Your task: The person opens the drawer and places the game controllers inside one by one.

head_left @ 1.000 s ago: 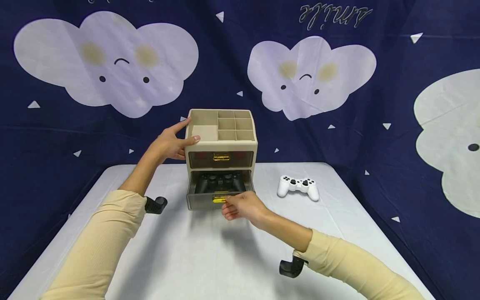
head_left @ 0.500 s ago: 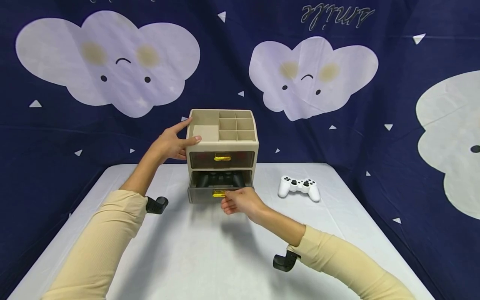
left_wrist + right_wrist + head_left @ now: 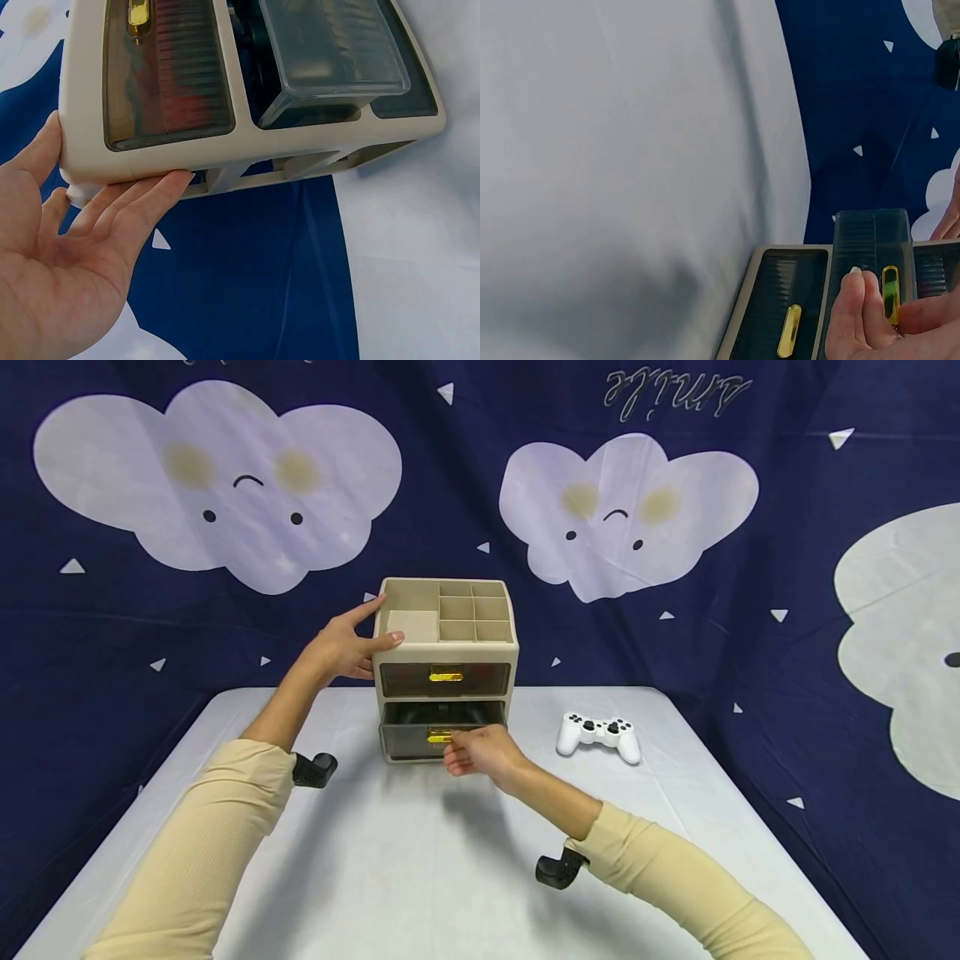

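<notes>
A beige desktop organizer (image 3: 450, 652) with tinted drawers stands at the back of the table. Its drawer (image 3: 407, 742) below the top one is partly pulled out, and a black game controller (image 3: 474, 713) lies mostly hidden inside. My right hand (image 3: 483, 753) pinches that drawer's gold handle (image 3: 890, 295) between thumb and fingers. My left hand (image 3: 339, 647) rests against the organizer's left side, thumb over the top edge; in the left wrist view its fingers (image 3: 142, 204) lie nearly straight along the side wall. A white game controller (image 3: 597, 737) lies right of the organizer.
The organizer's top has a large compartment (image 3: 412, 625) and several small ones. The top drawer (image 3: 480, 679) is closed, with something reddish inside. A white cloth covers the table (image 3: 420, 877). A dark blue cloud-print curtain (image 3: 450, 468) hangs close behind the organizer.
My right hand has moved away from me with the handle, and the drawer has slid further into the organizer, hiding more of the black controller. My left hand has stayed in place.
</notes>
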